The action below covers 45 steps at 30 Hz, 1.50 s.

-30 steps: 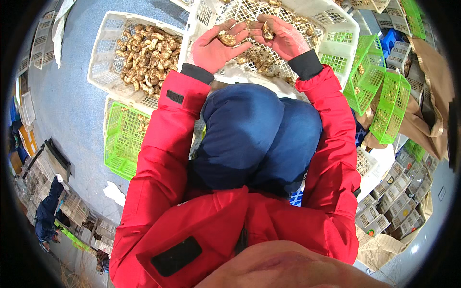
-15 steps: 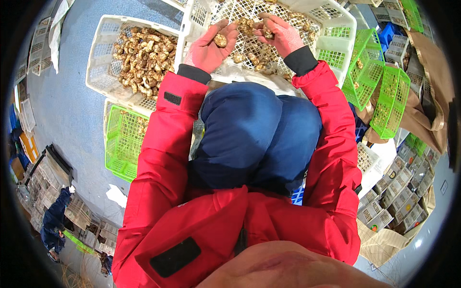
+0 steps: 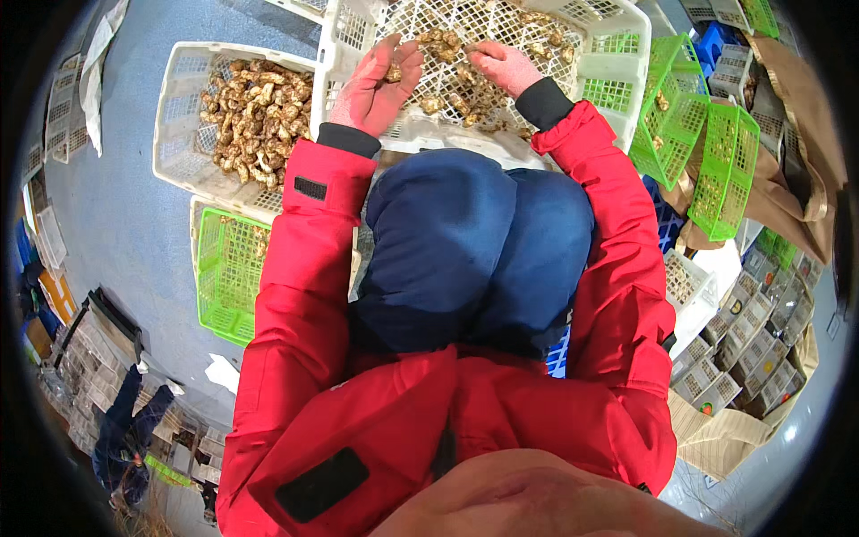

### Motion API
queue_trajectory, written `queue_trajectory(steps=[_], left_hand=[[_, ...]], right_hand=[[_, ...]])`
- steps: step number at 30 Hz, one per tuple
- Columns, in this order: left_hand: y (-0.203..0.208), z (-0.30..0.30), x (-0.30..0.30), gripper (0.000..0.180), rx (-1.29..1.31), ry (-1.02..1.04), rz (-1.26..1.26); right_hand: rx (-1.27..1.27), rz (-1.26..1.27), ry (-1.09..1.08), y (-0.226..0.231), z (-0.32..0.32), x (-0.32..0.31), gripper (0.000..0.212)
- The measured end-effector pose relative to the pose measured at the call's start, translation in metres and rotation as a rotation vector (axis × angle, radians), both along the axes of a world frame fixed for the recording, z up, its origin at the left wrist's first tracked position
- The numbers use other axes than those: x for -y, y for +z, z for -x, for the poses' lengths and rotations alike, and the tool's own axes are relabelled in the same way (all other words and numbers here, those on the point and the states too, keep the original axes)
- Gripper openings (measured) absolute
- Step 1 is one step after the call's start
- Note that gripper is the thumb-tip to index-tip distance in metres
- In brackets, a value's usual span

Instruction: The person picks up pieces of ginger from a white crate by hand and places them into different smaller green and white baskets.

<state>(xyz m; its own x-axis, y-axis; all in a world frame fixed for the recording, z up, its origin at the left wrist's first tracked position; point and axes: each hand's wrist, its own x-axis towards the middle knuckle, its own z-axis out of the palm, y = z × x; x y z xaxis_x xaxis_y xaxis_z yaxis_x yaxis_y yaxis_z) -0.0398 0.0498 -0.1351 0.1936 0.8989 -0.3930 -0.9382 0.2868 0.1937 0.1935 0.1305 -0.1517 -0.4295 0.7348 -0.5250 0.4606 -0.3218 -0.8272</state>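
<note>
In front of my knees stands a white plastic crate [image 3: 617, 54] with scattered brown-and-cream mushrooms [image 3: 465, 103] on its lattice floor. My left hand [image 3: 374, 94], in a pinkish, dirt-marked glove, is over the crate's left part, its fingers curled around a small mushroom [image 3: 394, 72]. Over the middle, my right hand [image 3: 508, 68] points inward, thumb and fingers drawn together just above mushrooms on the lattice. Whatever its fingertips hold, if anything, cannot be made out. To the left, another white crate [image 3: 179, 116] contains a heap of similar mushrooms [image 3: 259, 125].
A green basket [image 3: 210, 277] sits in a white crate below the heap. Two green baskets [image 3: 667, 107] [image 3: 725, 170] holding a few pieces stand at the right. Stacked punnets [image 3: 743, 349] fill the far right. A person in dark clothes [image 3: 125, 430] is at the lower left.
My right hand has drawn its fingers together; the mushroom visible in it before no longer shows. My left hand still holds its mushroom. The whole view has shifted slightly.
</note>
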Motion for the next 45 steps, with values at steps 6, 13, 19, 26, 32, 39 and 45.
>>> queue_trajectory(steps=[6,13,19,26,32,39,45], left_hand=[[-0.001,0.003,0.002,0.04,-0.018,-0.022,-0.142],[0.011,0.009,0.013,0.038,-0.169,0.041,-0.048],[0.018,0.001,-0.001,0.049,0.176,-0.047,-0.07],[-0.003,0.021,0.007,0.029,0.213,-0.074,-0.078],[-0.001,0.015,0.005,0.034,0.072,-0.044,0.027],[0.006,0.024,0.002,0.034,-0.092,-0.065,-0.037],[0.104,-0.034,-0.002,0.042,0.001,-0.052,-0.136]], right_hand=[[0.35,-0.569,-0.176,0.0,-0.024,-0.048,0.03],[0.889,-0.945,0.276,-0.025,0.03,-0.101,0.024],[0.348,-1.044,-0.25,-0.052,0.017,-0.108,0.031],[0.99,-0.976,0.212,-0.035,0.045,-0.093,0.019],[-0.254,-0.068,-0.318,-0.001,0.01,-0.057,0.04],[-0.883,0.029,-0.258,0.098,0.019,-0.012,0.039],[-0.946,0.016,-0.308,0.141,-0.011,0.015,0.038]])
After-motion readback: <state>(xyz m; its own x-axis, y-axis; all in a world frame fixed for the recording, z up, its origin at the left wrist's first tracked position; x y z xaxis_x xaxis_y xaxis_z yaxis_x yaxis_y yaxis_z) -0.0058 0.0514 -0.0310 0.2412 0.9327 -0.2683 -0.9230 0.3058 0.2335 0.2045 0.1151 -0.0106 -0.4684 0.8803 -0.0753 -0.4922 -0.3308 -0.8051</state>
